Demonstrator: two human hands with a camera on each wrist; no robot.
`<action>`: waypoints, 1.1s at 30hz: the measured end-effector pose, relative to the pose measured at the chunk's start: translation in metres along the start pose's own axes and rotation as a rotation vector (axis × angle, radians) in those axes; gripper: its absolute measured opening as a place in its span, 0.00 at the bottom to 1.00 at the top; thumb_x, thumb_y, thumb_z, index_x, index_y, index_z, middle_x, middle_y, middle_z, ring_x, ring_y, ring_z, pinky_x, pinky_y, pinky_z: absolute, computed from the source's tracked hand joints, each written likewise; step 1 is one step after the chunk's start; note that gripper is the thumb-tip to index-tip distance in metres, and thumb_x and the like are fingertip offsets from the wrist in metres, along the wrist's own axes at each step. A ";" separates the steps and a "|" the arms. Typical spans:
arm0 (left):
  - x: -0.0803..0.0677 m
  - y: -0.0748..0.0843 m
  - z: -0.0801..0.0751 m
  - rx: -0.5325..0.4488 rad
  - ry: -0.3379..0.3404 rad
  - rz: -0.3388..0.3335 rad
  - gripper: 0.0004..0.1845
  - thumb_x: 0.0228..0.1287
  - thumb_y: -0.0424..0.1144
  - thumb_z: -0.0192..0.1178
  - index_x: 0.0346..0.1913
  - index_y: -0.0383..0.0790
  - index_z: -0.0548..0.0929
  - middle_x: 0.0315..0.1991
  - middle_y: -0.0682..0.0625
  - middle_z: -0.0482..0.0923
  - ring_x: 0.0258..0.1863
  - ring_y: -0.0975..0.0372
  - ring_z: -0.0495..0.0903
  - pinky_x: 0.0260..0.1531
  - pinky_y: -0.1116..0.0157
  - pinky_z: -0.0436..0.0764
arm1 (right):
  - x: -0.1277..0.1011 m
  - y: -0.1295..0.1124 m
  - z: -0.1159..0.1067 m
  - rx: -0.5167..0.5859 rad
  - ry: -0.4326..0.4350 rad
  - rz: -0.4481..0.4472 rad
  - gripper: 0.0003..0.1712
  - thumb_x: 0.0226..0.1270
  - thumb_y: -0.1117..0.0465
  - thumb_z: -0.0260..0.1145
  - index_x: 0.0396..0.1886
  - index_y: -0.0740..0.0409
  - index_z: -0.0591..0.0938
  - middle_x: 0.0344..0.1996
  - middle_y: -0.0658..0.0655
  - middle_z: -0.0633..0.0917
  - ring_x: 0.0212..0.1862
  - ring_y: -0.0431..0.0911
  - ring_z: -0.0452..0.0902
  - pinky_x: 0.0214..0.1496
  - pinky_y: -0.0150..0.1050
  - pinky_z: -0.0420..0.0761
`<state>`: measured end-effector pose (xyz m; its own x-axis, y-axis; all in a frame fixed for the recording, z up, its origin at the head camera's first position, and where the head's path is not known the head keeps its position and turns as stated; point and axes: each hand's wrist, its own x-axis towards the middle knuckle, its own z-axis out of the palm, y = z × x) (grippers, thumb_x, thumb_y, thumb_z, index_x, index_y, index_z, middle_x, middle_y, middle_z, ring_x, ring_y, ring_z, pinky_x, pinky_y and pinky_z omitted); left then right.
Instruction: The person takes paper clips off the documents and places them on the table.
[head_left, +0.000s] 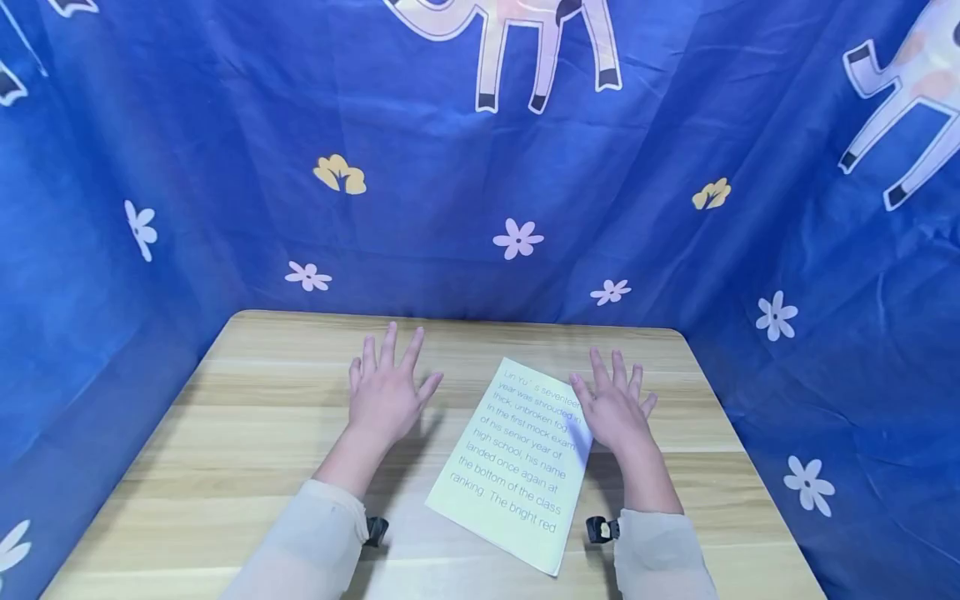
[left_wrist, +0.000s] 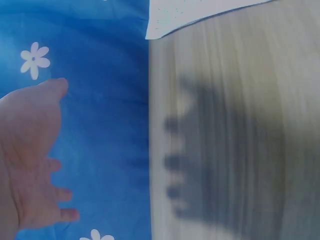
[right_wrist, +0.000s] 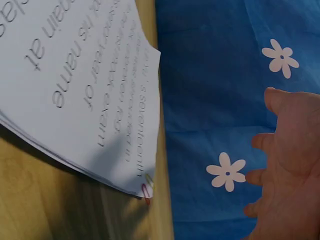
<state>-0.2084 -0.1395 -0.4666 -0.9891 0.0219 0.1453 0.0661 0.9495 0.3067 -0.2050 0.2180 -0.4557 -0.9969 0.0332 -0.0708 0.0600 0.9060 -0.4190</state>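
Observation:
A sheet of white paper (head_left: 517,454) with printed text lies tilted on the wooden table (head_left: 255,433), right of centre. My left hand (head_left: 386,392) hovers above the bare wood to the left of the sheet, fingers spread and straight, holding nothing. My right hand (head_left: 613,407) hovers over the sheet's right edge, fingers spread too, palm down. In the left wrist view the left hand (left_wrist: 30,155) shows its open palm, its shadow on the table (left_wrist: 240,150), a corner of the paper (left_wrist: 190,12) above. The right wrist view shows the open right hand (right_wrist: 285,165) and the paper (right_wrist: 85,85).
A blue cloth (head_left: 480,167) with flowers and animal prints hangs round the table at the back and both sides. The table's far edge (head_left: 450,318) meets the cloth. Light sleeves cover both forearms, with small dark wrist mounts (head_left: 602,528).

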 end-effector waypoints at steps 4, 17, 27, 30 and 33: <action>0.001 0.000 -0.003 -0.044 0.015 0.004 0.44 0.81 0.67 0.50 0.90 0.57 0.48 0.90 0.37 0.41 0.85 0.30 0.50 0.79 0.28 0.60 | 0.000 -0.004 -0.003 0.039 0.006 -0.017 0.48 0.83 0.24 0.39 0.91 0.37 0.42 0.91 0.61 0.35 0.88 0.71 0.20 0.78 0.87 0.27; -0.001 0.022 0.014 -0.367 -0.114 -0.097 0.38 0.77 0.52 0.63 0.82 0.40 0.64 0.67 0.29 0.73 0.52 0.44 0.84 0.59 0.43 0.86 | -0.009 0.014 0.008 0.196 0.084 -0.089 0.62 0.75 0.32 0.68 0.92 0.43 0.42 0.90 0.64 0.44 0.89 0.71 0.29 0.83 0.82 0.34; 0.000 0.068 0.058 -0.274 -0.230 -0.166 0.41 0.75 0.59 0.65 0.74 0.26 0.73 0.66 0.27 0.78 0.62 0.37 0.83 0.64 0.43 0.85 | -0.015 0.025 0.019 0.249 0.104 -0.099 0.56 0.78 0.40 0.68 0.91 0.51 0.49 0.89 0.67 0.47 0.90 0.66 0.37 0.87 0.75 0.40; -0.002 0.075 0.068 -0.228 -0.256 -0.167 0.48 0.72 0.62 0.67 0.76 0.23 0.70 0.68 0.26 0.76 0.67 0.36 0.80 0.65 0.43 0.84 | -0.015 0.026 0.019 0.262 0.097 -0.087 0.53 0.79 0.41 0.68 0.90 0.52 0.51 0.90 0.66 0.46 0.90 0.67 0.39 0.87 0.74 0.42; -0.004 0.078 0.074 -0.211 -0.259 -0.168 0.47 0.68 0.60 0.73 0.72 0.23 0.73 0.61 0.30 0.78 0.59 0.42 0.81 0.56 0.48 0.87 | -0.014 0.026 0.020 0.273 0.088 -0.072 0.51 0.80 0.42 0.67 0.90 0.51 0.52 0.90 0.65 0.46 0.89 0.69 0.41 0.87 0.75 0.45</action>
<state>-0.2089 -0.0421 -0.5130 -0.9871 -0.0244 -0.1582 -0.1010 0.8616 0.4975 -0.1882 0.2328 -0.4840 -0.9989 0.0199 0.0413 -0.0117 0.7609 -0.6488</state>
